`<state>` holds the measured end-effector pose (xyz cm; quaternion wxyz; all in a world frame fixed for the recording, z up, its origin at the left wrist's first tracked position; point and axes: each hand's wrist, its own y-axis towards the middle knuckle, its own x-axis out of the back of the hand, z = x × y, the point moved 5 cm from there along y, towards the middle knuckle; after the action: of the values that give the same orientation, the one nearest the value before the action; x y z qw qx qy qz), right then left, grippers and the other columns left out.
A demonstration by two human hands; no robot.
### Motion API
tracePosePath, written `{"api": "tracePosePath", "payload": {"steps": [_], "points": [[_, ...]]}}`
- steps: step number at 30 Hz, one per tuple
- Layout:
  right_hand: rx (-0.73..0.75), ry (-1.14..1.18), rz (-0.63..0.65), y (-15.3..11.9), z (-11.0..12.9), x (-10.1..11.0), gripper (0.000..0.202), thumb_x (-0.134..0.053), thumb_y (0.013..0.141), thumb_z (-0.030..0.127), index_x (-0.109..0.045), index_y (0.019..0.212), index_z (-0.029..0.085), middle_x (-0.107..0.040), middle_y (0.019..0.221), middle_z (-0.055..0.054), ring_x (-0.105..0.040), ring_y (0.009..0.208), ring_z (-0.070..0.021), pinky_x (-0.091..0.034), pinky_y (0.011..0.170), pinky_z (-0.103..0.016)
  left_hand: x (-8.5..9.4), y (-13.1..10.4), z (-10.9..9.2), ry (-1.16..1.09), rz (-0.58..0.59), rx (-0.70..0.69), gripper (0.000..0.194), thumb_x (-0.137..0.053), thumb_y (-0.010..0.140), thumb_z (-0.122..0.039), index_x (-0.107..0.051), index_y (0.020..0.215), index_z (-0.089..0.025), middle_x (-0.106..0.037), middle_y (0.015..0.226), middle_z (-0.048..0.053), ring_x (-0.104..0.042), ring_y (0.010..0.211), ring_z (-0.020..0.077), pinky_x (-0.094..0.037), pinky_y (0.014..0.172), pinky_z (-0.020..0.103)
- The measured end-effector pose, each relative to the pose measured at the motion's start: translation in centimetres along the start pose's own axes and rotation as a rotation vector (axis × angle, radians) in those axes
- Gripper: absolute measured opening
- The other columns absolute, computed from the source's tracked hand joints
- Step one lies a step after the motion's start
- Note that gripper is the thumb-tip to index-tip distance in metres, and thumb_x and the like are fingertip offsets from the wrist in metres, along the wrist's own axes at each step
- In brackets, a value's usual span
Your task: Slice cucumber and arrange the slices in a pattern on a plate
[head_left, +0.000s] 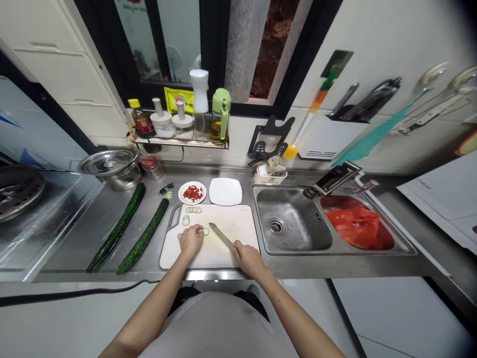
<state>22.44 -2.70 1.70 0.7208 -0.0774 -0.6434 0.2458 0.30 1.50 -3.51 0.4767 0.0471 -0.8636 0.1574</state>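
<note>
On the white cutting board (214,258), my left hand (191,240) has its fingers drawn together, with a thin cucumber slice (206,231) at the fingertips. My right hand (248,257) is wrapped round the handle of a kitchen knife (222,235). The blade slants over the board, its tip near that slice but apart from it. More cucumber slices (194,210) lie in an overlapping row at the board's upper left, with a small stack (186,220) below them. Two long whole-looking cucumbers (119,226) lie on the counter left of the board.
Behind the board stand a plate of chopped red pieces (193,193) and a white square plate (225,191). Cucumber trimmings (167,191) lie beside them. To the right is a steel sink (294,219); its second basin holds a red plastic bag (354,226). A lidded pot (115,169) stands at left.
</note>
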Motion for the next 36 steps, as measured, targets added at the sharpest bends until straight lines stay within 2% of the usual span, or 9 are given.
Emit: {"api": "tracePosePath", "payload": {"steps": [5, 11, 23, 30, 36], "points": [[0.039, -0.069, 0.008, -1.0, 0.9, -0.2, 0.027, -0.029, 0.099, 0.03, -0.051, 0.111, 0.021, -0.071, 0.091, -0.009, -0.066, 0.088, -0.0224, -0.037, 0.07, -0.028, -0.2, -0.1, 0.2, 0.0, 0.013, 0.004, 0.027, -0.054, 0.081, -0.035, -0.067, 0.104, -0.031, -0.07, 0.101, 0.004, -0.057, 0.103, 0.0261, -0.034, 0.087, 0.041], [0.047, -0.131, 0.011, -1.4, 0.7, -0.3, 0.028, -0.028, 0.099, 0.029, -0.051, 0.111, 0.02, -0.071, 0.091, -0.011, -0.067, 0.088, -0.0238, -0.039, 0.071, -0.029, -0.1, -0.2, -0.1, 0.022, 0.016, 0.003, 0.028, -0.055, 0.081, -0.038, -0.067, 0.105, -0.031, -0.069, 0.103, 0.005, -0.056, 0.103, 0.0267, -0.033, 0.086, 0.041], [0.07, -0.122, 0.037, -1.1, 0.7, -0.5, 0.029, -0.029, 0.097, 0.025, -0.053, 0.112, 0.019, -0.07, 0.091, -0.013, -0.067, 0.088, -0.0247, -0.041, 0.072, -0.031, -0.1, -0.2, -0.1, 0.029, 0.019, 0.004, 0.026, -0.056, 0.081, -0.038, -0.068, 0.103, -0.031, -0.068, 0.105, 0.005, -0.055, 0.104, 0.0265, -0.032, 0.087, 0.041], [0.06, -0.149, 0.073, -0.8, 1.0, 0.0, 0.028, -0.034, 0.093, 0.017, -0.053, 0.114, 0.018, -0.07, 0.094, -0.015, -0.066, 0.093, -0.0245, -0.041, 0.074, -0.031, -0.3, -0.1, 0.1, 0.012, 0.015, 0.005, 0.027, -0.057, 0.081, -0.039, -0.068, 0.104, -0.031, -0.068, 0.102, 0.004, -0.055, 0.103, 0.0263, -0.032, 0.086, 0.04], [0.093, -0.191, 0.075, -0.5, 1.0, 0.4, 0.026, -0.034, 0.093, 0.017, -0.054, 0.111, 0.018, -0.07, 0.093, -0.015, -0.067, 0.092, -0.0251, -0.043, 0.073, -0.031, -0.2, -0.1, 0.1, 0.012, 0.016, 0.003, 0.026, -0.057, 0.081, -0.038, -0.067, 0.104, -0.033, -0.068, 0.103, 0.002, -0.056, 0.103, 0.0255, -0.032, 0.086, 0.04]]}}
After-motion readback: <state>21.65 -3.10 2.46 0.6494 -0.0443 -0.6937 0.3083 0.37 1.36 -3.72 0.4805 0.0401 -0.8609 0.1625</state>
